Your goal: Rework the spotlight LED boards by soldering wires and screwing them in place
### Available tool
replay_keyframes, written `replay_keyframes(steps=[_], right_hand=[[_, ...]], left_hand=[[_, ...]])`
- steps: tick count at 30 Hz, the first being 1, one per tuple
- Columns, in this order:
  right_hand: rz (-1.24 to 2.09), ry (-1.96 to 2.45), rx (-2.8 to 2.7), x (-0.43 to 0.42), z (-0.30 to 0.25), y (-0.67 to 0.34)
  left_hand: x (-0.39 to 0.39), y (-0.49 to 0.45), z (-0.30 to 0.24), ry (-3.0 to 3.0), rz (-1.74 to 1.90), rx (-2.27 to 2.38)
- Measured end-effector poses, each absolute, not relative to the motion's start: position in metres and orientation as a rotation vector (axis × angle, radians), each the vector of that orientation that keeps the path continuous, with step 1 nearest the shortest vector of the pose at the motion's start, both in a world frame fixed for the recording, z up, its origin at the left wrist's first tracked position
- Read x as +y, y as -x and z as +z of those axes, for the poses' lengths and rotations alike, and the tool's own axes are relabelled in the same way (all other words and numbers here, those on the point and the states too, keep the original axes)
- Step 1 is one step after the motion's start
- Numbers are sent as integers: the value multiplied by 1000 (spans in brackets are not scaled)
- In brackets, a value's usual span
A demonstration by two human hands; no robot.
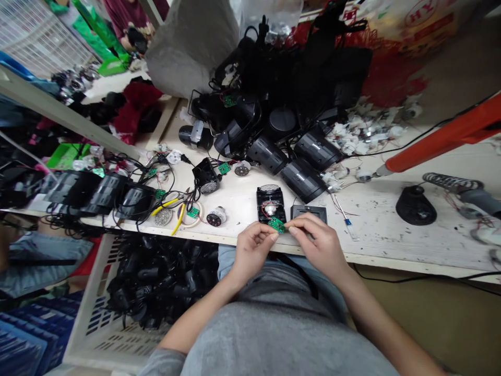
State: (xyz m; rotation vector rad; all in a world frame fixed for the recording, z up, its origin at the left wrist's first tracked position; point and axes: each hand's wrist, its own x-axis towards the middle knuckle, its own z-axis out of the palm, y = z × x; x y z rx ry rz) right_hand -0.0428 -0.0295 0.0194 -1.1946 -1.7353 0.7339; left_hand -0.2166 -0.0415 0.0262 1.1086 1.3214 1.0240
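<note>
A small green circuit board (276,224) is held at the table's front edge between my two hands. My left hand (253,248) pinches its left side between thumb and finger. The fingertips of my right hand (321,241) close at its right edge; whether they also grip a thin wire there I cannot make out. Just behind the board lies an opened black housing (259,204) with a white motor-like part (270,208) inside and a red wire running towards the board. A flat black cover (309,212) lies behind my right hand.
Black cylindrical housings (303,180) pile up at the back. A screwdriver (344,215) and a black stand (416,205) with a spring lie right, under an orange-handled tool (442,133). Yellow-handled pliers (166,205) lie left. A white crate (88,334) of black parts stands below.
</note>
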Motion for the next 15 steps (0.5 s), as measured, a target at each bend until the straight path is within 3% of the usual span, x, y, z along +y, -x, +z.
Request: replay_keyframes(steps=[15], right_hand=[[892,1119,-1846,-31,22,39]], left_hand=[[-49,218,23,-1577,1025,1349]])
